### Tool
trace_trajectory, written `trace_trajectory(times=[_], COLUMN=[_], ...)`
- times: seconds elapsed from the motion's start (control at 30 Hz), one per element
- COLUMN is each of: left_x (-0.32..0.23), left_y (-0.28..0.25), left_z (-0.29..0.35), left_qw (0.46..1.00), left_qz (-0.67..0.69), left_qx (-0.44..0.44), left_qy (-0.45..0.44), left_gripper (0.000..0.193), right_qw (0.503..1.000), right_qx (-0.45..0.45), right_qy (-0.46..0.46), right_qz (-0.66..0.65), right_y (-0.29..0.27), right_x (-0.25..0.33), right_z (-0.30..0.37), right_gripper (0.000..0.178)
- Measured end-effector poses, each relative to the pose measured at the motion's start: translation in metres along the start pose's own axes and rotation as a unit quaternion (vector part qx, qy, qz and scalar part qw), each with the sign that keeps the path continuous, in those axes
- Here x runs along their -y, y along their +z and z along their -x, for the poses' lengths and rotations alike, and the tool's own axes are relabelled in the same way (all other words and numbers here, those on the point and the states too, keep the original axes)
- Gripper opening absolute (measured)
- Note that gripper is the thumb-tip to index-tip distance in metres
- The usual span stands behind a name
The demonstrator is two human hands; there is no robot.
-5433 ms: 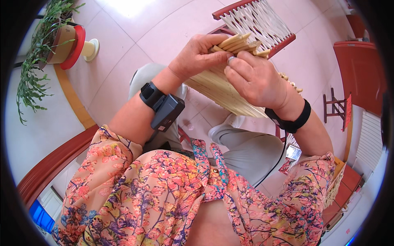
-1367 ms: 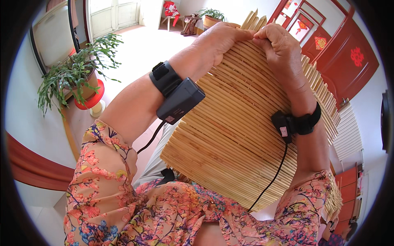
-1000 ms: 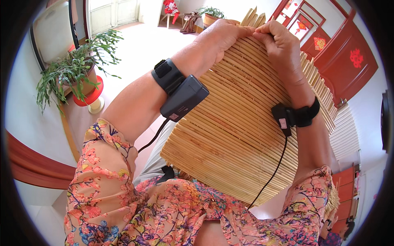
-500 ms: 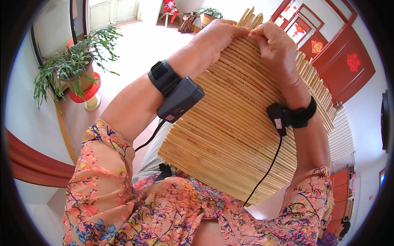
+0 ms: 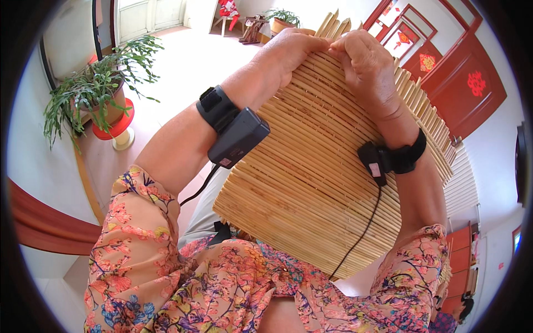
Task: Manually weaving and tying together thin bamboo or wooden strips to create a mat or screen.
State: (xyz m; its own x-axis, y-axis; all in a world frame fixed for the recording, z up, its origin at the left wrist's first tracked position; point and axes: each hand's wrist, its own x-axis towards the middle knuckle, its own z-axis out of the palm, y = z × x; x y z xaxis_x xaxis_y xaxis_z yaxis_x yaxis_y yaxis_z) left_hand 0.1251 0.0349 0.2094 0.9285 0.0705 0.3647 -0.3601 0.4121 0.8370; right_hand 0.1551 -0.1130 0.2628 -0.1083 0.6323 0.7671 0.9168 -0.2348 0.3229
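A large mat of thin bamboo slats (image 5: 311, 161) rests over my lap and curves away from me, its rows joined by fine stitching. My left hand (image 5: 294, 53) grips the mat's far left edge, thumb stretched along the top and fingers mostly hidden behind it. Close beside it, my right hand (image 5: 366, 66) is closed in a pinch at the mat's far end, the fingertips nearly meeting my left thumb. Whatever is between those fingertips is too small to make out. Several pointed slat ends (image 5: 333, 25) stick up beyond both hands.
Black straps with small boxes sit on both forearms, the left box (image 5: 239, 137) and right box (image 5: 373, 162) trailing cables. A potted plant (image 5: 102, 89) stands on a red-topped stool (image 5: 119, 123) at left. More slats (image 5: 425, 111) fan out at right, near a red door (image 5: 466, 83).
My right hand has shifted slightly up and left, its fingers curled a bit differently. The left hand and forearm have moved slightly left; the mat stays nearly in place.
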Motion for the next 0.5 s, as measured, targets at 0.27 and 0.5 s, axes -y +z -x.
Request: trace_trajectory(times=[0.27, 0.5], left_x=[-0.005, -0.008], left_y=[0.000, 0.011], left_z=[0.000, 0.001], left_qw=[1.000, 0.999], left_qz=[-0.004, -0.040], left_qx=[-0.008, -0.031], left_qy=[-0.016, -0.002], left_gripper=[0.021, 0.025], right_qw=[0.970, 0.971], right_qx=[0.069, 0.097], right_qy=[0.145, 0.174], right_qz=[-0.185, -0.136], right_y=[-0.012, -0.016], right_x=[-0.001, -0.004], right_z=[-0.003, -0.004], right_gripper=[0.015, 0.016])
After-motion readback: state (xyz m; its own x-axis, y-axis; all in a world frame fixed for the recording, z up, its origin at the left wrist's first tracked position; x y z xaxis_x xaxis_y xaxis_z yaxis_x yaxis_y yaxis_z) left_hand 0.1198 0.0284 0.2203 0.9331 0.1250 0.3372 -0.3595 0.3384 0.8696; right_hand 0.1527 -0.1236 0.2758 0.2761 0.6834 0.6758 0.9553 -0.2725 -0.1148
